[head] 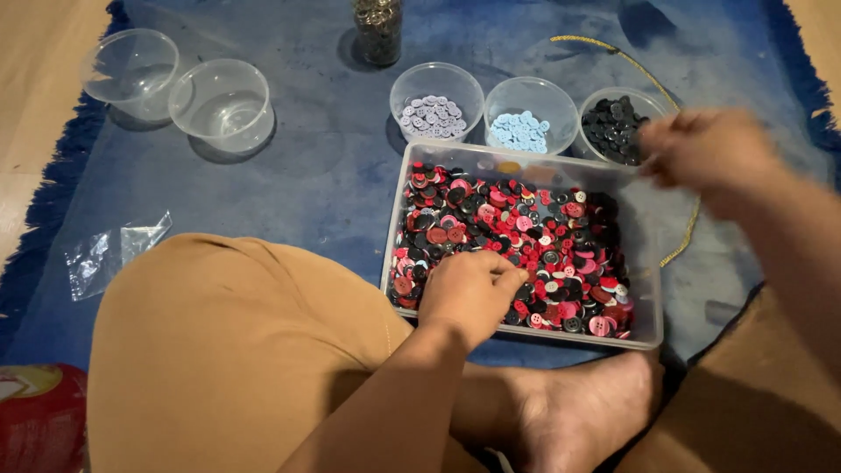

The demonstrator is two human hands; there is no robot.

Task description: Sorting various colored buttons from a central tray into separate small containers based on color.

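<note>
Bare foot [583,412] rests on blue rug [324,166] over wooden floor [35,96].

The clear plastic tray [653,263] holds a mixed heap of buttons [517,236] in red, pink, black, grey and white. Behind it stand 3 clear cups: 1 with pale lilac-grey buttons [433,116], 1 with light blue buttons [522,131], 1 with black buttons [611,129]. 2 more clear cups [180,88] show only the rug through them. The rug [324,166] is mottled blue with a darker blue fringe. The trousers [228,350] are plain tan. A yellow cord [613,52] crosses the rug.
</note>
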